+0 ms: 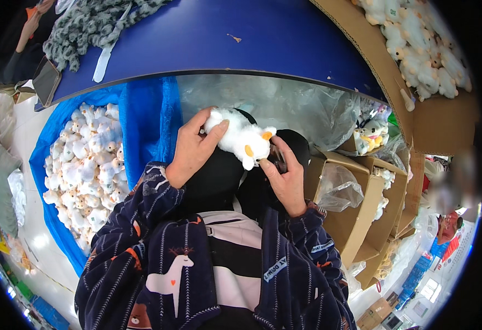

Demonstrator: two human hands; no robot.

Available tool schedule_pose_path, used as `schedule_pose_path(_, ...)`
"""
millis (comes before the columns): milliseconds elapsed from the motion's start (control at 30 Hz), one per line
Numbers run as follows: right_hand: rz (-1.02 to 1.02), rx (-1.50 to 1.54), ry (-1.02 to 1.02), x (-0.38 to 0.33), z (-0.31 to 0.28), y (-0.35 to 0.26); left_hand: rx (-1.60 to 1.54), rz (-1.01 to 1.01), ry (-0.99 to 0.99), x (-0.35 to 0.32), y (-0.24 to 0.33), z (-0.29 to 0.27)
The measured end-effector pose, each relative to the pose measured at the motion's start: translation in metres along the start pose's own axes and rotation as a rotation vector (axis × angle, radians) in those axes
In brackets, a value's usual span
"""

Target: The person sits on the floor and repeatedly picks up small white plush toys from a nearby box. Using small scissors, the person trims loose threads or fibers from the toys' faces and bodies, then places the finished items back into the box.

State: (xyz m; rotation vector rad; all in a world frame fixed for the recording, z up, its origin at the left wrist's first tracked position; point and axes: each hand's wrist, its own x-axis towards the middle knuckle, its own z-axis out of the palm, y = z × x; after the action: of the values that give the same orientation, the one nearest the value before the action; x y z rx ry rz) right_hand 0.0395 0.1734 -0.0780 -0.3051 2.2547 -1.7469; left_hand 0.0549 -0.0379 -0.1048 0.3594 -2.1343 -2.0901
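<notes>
A small white plush toy (240, 133) with orange horns or ears lies on its side above my lap. My left hand (191, 147) is closed round its rear end, thumb on top of the fur. At the head end, my right hand (288, 182) grips the edge of the face between thumb and fingers. The toy's face points down toward my right thumb and is mostly hidden. Both forearms, in dark patterned sleeves, come up from below.
A blue sack (45, 181) full of white plush toys stands at my left. Ahead is a dark blue table (224, 38) with grey curly plush fabric (95, 27). Cardboard boxes (356, 231) and clear plastic bags are at my right; a large carton (444, 129) holds more toys. Another person's hand (30, 25) shows far left.
</notes>
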Motion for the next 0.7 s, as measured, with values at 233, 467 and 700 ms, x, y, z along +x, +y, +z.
schedule_pose_path(233, 0.056, 0.119, -0.026, -0.002, 0.007, -0.004, -0.014, 0.115, -0.037, -0.007, -0.005, 0.017)
schedule_pose_path(467, 0.010, 0.095, -0.062, 0.009, 0.013, -0.020, -0.044, 0.093, 0.009, 0.002, -0.019, 0.008)
schedule_pose_path(700, -0.269, -0.329, -0.064, 0.062, -0.046, -0.087, 0.607, 0.198, 0.148, -0.029, 0.051, -0.162)
